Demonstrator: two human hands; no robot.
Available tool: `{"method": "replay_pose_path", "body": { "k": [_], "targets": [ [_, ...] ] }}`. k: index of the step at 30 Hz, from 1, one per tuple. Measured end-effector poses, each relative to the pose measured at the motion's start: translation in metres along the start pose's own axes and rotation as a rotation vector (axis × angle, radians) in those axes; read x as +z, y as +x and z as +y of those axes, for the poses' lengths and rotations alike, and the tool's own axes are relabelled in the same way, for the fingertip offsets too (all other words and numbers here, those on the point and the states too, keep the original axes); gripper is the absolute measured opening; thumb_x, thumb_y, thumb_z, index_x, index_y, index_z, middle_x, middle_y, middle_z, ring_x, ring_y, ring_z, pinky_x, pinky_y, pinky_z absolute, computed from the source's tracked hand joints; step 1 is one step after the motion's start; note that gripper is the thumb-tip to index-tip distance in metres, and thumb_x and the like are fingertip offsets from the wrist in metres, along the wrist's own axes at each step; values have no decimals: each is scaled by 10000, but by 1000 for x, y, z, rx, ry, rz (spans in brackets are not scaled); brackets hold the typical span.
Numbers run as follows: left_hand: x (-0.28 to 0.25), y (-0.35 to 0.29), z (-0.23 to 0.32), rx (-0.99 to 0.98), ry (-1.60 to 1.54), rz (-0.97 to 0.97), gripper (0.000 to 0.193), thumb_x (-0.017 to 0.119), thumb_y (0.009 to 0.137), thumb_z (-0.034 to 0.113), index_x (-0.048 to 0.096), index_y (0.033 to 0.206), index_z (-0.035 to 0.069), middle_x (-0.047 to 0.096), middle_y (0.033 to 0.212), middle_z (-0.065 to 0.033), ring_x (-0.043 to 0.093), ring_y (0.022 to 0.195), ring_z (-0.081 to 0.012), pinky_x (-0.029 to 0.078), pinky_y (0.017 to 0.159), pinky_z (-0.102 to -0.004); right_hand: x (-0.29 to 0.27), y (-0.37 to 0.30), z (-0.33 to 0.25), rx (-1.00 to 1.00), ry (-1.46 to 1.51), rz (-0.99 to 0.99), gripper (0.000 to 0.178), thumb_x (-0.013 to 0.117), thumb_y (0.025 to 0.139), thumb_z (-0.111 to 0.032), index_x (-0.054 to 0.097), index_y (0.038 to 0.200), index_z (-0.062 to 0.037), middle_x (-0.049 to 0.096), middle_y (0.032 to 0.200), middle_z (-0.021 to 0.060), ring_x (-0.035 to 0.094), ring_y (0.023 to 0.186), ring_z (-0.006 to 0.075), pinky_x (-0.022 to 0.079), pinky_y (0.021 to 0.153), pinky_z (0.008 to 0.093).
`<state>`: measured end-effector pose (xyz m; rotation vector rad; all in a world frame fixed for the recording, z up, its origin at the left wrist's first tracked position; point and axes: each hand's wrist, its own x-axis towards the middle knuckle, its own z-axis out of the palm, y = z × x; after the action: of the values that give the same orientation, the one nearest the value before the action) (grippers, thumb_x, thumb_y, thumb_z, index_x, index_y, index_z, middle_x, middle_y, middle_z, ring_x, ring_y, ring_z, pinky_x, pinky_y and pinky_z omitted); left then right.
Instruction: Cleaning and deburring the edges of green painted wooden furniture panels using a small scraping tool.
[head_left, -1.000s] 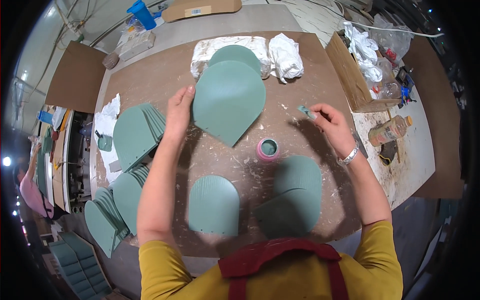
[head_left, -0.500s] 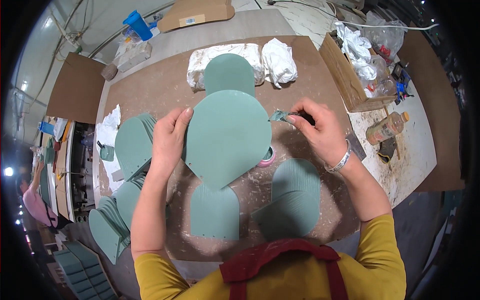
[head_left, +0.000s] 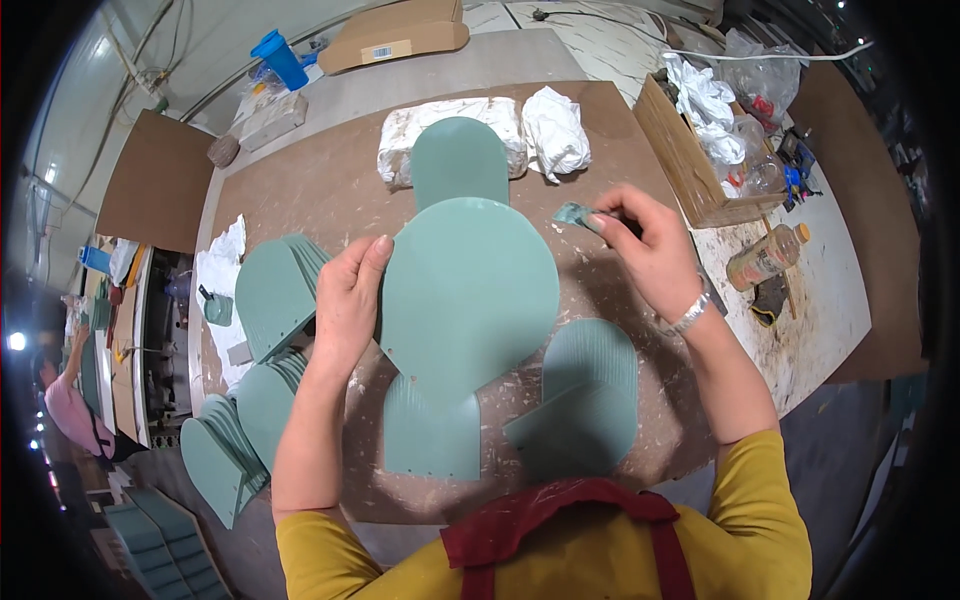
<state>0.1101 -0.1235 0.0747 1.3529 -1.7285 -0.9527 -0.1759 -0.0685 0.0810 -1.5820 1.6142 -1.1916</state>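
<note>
My left hand [head_left: 350,290] grips the left edge of a rounded sage-green panel [head_left: 470,290], thumb on its face, and holds it raised above the table. Small holes show near its lower edge. Between the fingers of my right hand [head_left: 650,245] is a small scraper [head_left: 573,214], its blade smeared with green paste. The blade is just off the panel's upper right edge, not touching it. Behind, another green panel [head_left: 460,160] leans on a white-wrapped block [head_left: 396,150]. Closer to me lie a ribbed panel [head_left: 432,440] and two overlapping ribbed panels [head_left: 612,355].
Stacks of green panels [head_left: 268,300] stand at the left, near a small green pot [head_left: 217,308]. White crumpled cloth [head_left: 555,130] lies at the back. To the right are a wooden box [head_left: 685,160] of plastic and paper and a bottle [head_left: 765,258]. A person [head_left: 75,410] stands far left.
The panel has shifted right and turned in my left hand. My right hand has drawn the scraper away from the panel's edge. The pink-rimmed tub seen earlier is hidden now.
</note>
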Motion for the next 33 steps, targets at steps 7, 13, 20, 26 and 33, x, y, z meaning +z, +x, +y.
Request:
{"method": "replay_pose_path", "body": {
  "k": [7, 13, 20, 26, 33],
  "targets": [
    [3, -5, -3, 30, 69, -13, 333, 522, 952, 278, 584, 873, -39, 511, 623, -73, 419, 607, -121, 417, 584, -282, 4, -13, -3, -68, -5, -80, 124, 607, 842, -119, 566, 856, -3, 546, 665, 78, 461, 598, 128, 387, 569, 270],
    [5, -6, 9, 74, 192, -34, 319, 541, 931, 270, 592, 863, -38, 536, 646, -157, 455, 567, -213, 424, 583, -317, -3, -5, -22, -45, -102, -69, 140, 613, 836, -148, 574, 859, -16, 549, 662, 126, 491, 571, 218, 399, 558, 323],
    [5, -7, 21, 144, 327, -44, 308, 578, 893, 266, 612, 813, -30, 561, 664, -188, 497, 578, -333, 422, 573, -371, -3, 5, -50, -173, -382, -161, 199, 586, 851, -221, 583, 854, -22, 580, 700, 184, 554, 666, 372, 422, 594, 429],
    [6, -9, 26, 245, 409, -57, 265, 595, 891, 225, 614, 839, -34, 544, 630, -161, 486, 540, -228, 428, 557, -316, -2, 15, -59, -169, -542, -283, 208, 577, 849, -238, 599, 848, -31, 597, 691, 185, 582, 713, 377, 438, 639, 456],
    [7, -11, 30, 281, 474, -77, 271, 597, 887, 223, 606, 828, -41, 533, 630, -179, 474, 530, -259, 420, 546, -326, -2, 13, -58, -111, -578, -341, 194, 582, 839, -227, 599, 823, -34, 609, 706, 176, 590, 723, 374, 447, 660, 462]
  ]
}}
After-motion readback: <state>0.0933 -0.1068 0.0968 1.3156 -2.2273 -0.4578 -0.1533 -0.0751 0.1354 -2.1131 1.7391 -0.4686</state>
